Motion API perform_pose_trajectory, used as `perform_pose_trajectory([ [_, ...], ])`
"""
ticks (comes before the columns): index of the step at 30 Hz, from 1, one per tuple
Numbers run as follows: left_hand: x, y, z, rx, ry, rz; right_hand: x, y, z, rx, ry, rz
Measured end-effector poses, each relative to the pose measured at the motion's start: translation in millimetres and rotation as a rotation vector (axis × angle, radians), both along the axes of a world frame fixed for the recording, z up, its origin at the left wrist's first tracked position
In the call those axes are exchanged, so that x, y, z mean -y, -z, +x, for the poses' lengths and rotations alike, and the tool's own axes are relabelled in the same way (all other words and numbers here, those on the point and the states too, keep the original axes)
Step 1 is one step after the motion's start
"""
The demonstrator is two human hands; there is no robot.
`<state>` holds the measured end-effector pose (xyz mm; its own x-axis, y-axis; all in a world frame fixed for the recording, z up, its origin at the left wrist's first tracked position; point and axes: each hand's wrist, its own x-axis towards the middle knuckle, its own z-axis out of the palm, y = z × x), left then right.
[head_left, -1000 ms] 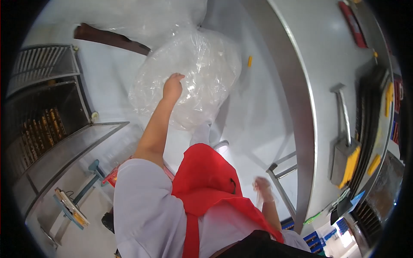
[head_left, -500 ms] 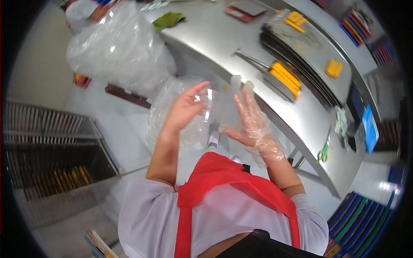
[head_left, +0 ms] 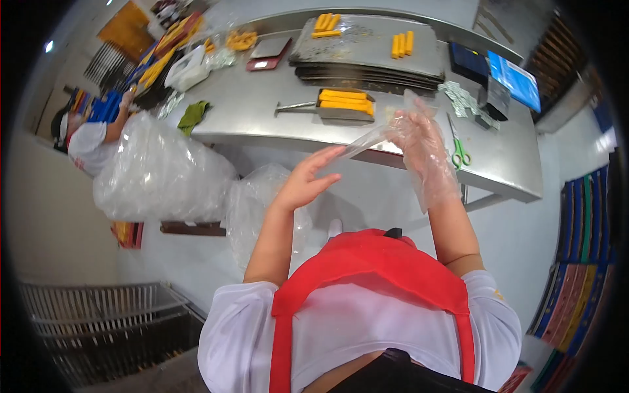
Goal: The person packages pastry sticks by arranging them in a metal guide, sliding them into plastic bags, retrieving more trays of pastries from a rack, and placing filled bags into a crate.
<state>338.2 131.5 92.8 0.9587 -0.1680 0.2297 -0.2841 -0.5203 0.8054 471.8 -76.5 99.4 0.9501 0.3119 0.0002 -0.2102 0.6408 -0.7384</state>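
At the near edge of the steel table [head_left: 508, 164], the right hand [head_left: 421, 134], in a clear plastic glove [head_left: 432, 173], has its fingers curled on a strip of clear film [head_left: 365, 140]. That strip reaches the bare left hand [head_left: 306, 181], open with thumb apart, in front of the table. On the table lie a metal scoop [head_left: 341, 114] of yellow sticks [head_left: 344, 101] and green-handled scissors [head_left: 460, 156].

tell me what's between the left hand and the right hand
In the head view, a strip of clear plastic stretches between the left hand and right hand.
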Motion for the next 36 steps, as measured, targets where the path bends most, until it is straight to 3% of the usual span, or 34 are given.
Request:
perform_pose_trajectory([
  [2, -3.2, 12.8, 3.4, -0.28, 0.025, -0.511, 11.4, 19.8, 11.0, -0.235, -0.152, 0.148],
  [5, -13.2, 10.2, 11.0, -0.174, 0.067, -0.653, 16.0, 27.0, 7.7, -0.395, -0.143, 0.146],
  [8, -30.9, 10.3, 23.6, -0.316, 0.127, -0.762, 10.7, 30.8, 2.0, -0.424, -0.115, 0.094],
  [10, -34.6, 10.7, 31.5, -0.347, 0.09, -0.716, 5.4, 34.6, -5.5, -0.39, -0.083, 0.063],
  [12, -40.2, 13.8, 37.3, -0.359, 0.127, -0.512, 2.1, 38.4, -8.5, -0.359, -0.06, 0.024],
  [15, -48.7, 23.6, 45.2, -0.337, 0.273, -0.712, -4.0, 55.7, 2.2, -0.525, -0.079, -0.013],
  [16, -50.8, 23.8, 45.5, -0.341, 0.269, -0.721, 0.8, 80.7, 5.6, -0.377, -0.126, -0.011],
  [18, -54.0, 20.1, 48.1, -0.356, 0.215, -0.566, -5.3, 72.3, 1.1, -0.224, -0.177, -0.011],
  [20, -58.8, 26.3, 50.8, -0.375, 0.24, -0.607, -7.1, 53.9, -8.1, -0.453, -0.039, 0.052],
  [24, -67.4, 34.9, 53.2, -0.434, 0.265, -0.727, -9.9, 74.6, -0.9, -0.376, -0.1, 0.092],
  [26, -70.8, 36.7, 53.0, -0.448, 0.293, -0.754, -13.2, 81.2, 6.7, -0.517, -0.106, 0.041],
  [31, -60.4, 13.2, 43.5, -0.379, 0.16, -0.662, -18.1, 90.7, 9.8, -0.525, -0.183, 0.073],
  [36, -57.8, -2.5, 25.7, -0.133, -0.017, -0.496, -35.5, 70.1, 1.9, -0.576, -0.219, 0.153],
])
